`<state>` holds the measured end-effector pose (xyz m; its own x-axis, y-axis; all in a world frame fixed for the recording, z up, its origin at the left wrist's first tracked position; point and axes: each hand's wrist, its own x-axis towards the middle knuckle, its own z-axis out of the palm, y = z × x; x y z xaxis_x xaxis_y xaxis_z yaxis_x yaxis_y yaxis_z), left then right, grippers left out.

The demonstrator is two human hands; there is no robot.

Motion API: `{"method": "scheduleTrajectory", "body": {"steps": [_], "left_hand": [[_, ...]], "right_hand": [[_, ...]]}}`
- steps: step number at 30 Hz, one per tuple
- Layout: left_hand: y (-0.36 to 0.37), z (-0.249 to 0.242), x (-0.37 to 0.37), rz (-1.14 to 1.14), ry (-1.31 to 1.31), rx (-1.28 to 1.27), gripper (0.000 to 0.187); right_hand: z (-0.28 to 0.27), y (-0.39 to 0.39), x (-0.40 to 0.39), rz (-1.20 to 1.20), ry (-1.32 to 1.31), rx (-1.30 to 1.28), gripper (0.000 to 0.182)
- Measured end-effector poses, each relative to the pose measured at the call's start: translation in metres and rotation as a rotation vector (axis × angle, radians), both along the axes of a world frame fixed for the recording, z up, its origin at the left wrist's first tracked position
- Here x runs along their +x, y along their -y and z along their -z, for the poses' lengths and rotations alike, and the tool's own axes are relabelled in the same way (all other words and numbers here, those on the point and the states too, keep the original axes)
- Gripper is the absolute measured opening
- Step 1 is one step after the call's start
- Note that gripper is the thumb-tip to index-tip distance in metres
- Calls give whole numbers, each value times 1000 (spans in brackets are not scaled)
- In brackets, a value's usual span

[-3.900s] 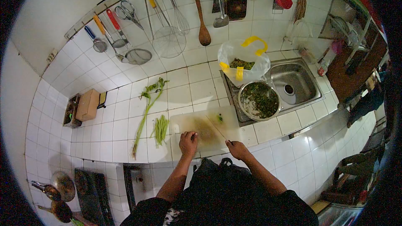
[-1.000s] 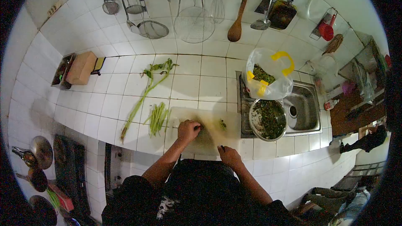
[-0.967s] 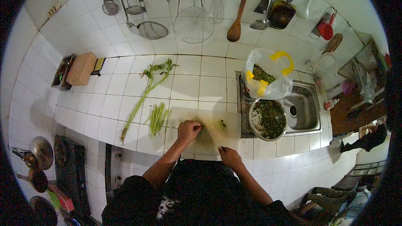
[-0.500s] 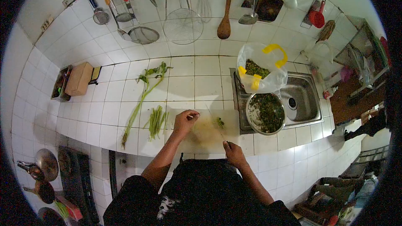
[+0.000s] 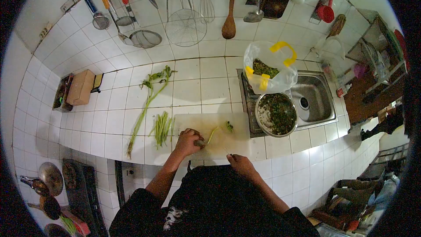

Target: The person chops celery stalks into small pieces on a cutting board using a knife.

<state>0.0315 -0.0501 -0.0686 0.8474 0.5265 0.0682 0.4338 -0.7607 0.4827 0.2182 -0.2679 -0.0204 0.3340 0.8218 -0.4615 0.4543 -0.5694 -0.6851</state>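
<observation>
My left hand (image 5: 188, 142) is over the left part of a pale cutting board (image 5: 239, 140), its fingers curled together. What they hold, if anything, is hidden. Just beyond the fingertips a short green stalk piece (image 5: 212, 134) lies on the board. By the board's front right edge, my right hand (image 5: 241, 165) is closed around the handle of a knife (image 5: 226, 150), whose blade is hard to see. A small leafy scrap (image 5: 229, 126) rests on the board's right half. Left of the board are a bundle of cut green stems (image 5: 162, 129) and a long leafy stalk (image 5: 145, 114).
On the right, a metal bowl (image 5: 295, 125) of chopped greens stands beside the sink (image 5: 318, 101). Behind it is a plastic bag (image 5: 287, 79) with yellow handles, holding more greens. Utensils, including a wooden spoon (image 5: 229, 28), hang along the wall. A cardboard box (image 5: 81, 87) sits far left.
My left hand has come down toward the near side of the board, and a stalk piece now shows beside it. My right hand and the knife have shifted left and lower.
</observation>
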Motion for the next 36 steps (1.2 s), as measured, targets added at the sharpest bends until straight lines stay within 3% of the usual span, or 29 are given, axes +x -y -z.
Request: {"method": "scheduleTrajectory", "body": {"steps": [2,10,14,16,18,20,24,31,36], "left_hand": [[0,13,-3,-2,6,35,25],[5,10,1,-119,-5,98,12],[-11,14,-11,-293,-70,125,9],[-27,21,-22,-462,7,-76,12],[-34,26,-25,-492,54,-54,17],[-39,24,-22,-557,135,309,22],[-6,-18,22,-477,109,124,27],[27,1,67,-324,3,-33,21],[28,9,61,-308,126,9,16]], "right_hand": [[-6,-2,-5,-101,-12,-176,59],[20,10,-15,-85,21,-177,63],[18,11,-18,-80,1,-205,61],[24,13,-20,-58,16,-178,59],[23,15,-21,-39,33,-153,57],[14,15,-20,15,4,-9,52],[17,16,-15,110,14,90,51],[15,18,0,197,-6,42,54],[25,22,-5,209,-11,18,54]]}}
